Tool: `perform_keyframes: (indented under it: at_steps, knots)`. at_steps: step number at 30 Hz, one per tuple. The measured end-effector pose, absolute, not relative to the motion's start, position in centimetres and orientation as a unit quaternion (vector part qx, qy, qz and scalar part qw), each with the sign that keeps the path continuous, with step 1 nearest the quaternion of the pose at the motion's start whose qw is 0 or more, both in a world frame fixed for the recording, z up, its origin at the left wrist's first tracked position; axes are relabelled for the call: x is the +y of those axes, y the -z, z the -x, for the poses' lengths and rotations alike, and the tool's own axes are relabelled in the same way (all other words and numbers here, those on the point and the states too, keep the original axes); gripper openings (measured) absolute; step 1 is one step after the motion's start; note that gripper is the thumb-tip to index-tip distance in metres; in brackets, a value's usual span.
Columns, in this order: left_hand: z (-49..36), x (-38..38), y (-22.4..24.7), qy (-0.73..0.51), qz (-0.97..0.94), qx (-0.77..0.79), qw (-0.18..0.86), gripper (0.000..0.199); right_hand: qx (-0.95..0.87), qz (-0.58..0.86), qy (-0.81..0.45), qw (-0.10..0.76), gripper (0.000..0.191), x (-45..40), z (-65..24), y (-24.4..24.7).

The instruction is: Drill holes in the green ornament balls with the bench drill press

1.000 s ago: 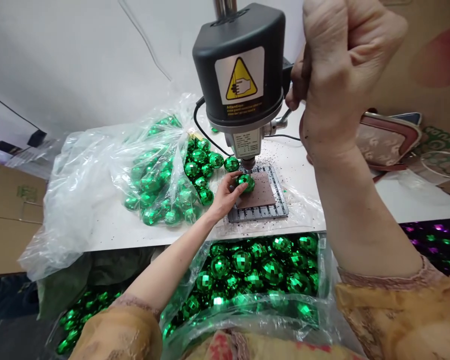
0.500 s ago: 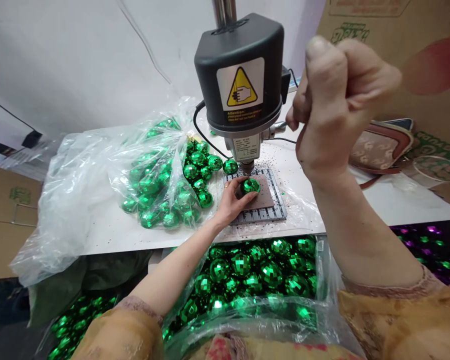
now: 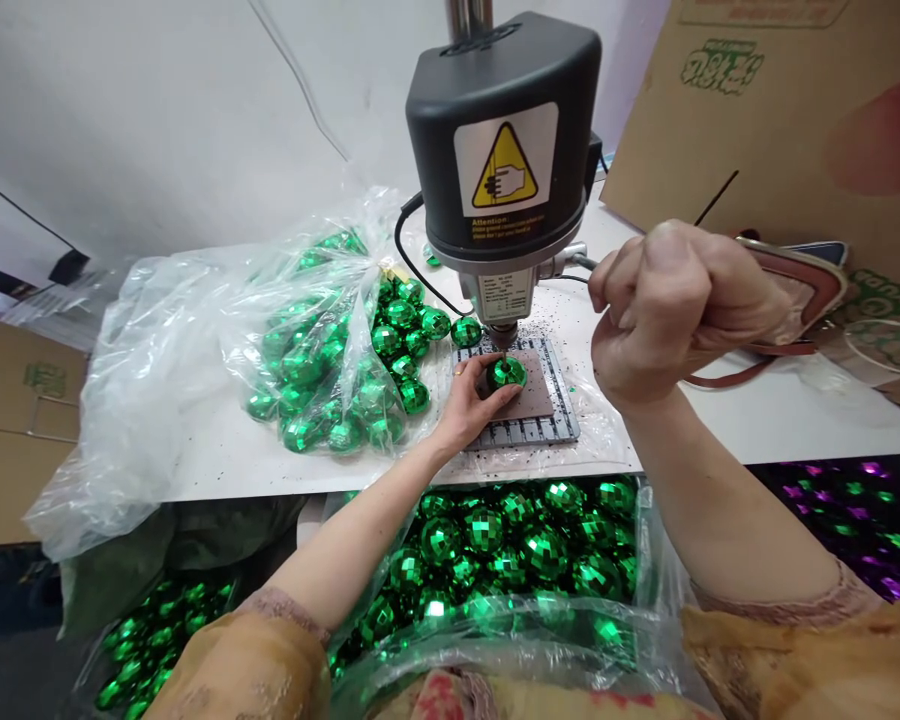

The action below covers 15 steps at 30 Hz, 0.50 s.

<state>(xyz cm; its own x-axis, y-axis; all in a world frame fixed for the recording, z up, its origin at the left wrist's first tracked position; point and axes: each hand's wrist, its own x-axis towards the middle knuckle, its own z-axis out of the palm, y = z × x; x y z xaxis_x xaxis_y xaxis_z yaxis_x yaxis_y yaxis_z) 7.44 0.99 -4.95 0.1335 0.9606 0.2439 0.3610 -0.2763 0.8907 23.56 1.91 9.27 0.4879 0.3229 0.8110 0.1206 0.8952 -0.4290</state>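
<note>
A shiny green mirror ball (image 3: 507, 373) sits on a brownish pad (image 3: 534, 398) over the slotted metal base (image 3: 566, 425). My left hand (image 3: 471, 402) curls its thumb and fingers around the ball's left side. Straight above it is the chuck (image 3: 503, 336) of a black drill press (image 3: 504, 150), its thin bit at the ball's top. How deep the bit sits I cannot tell. On the right my right hand (image 3: 667, 305) is closed around the press's feed lever (image 3: 718, 197), whose dark rod sticks out above the fist.
Several green mirror balls (image 3: 401, 342) spill from a clear plastic bag (image 3: 150, 370) left of the base. More balls (image 3: 484, 530) fill a plastic-lined container below the table edge. Behind my right hand lie a brown-trimmed pouch (image 3: 817, 290) and a cardboard box (image 3: 780, 130). Dark shavings dot the tabletop.
My right hand has come down and turned with the lever, and a lever rod now shows above it. The left hand still holds the ball in place. The view has shifted slightly.
</note>
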Motion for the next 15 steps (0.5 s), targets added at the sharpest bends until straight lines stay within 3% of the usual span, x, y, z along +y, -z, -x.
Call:
perform_keyframes:
  at_steps: [7,15]
  knots:
    - [-7.4,1.2,5.4,-0.441,-0.661,0.483,0.367,0.051,-0.495,0.132,-0.022,0.858,0.061,3.1,-23.1,-8.0]
    - [-7.3,1.1,5.2,-0.442,-0.658,0.481,0.374,0.052,-0.551,0.081,0.018,0.83,0.056,3.2,-24.0,-6.4]
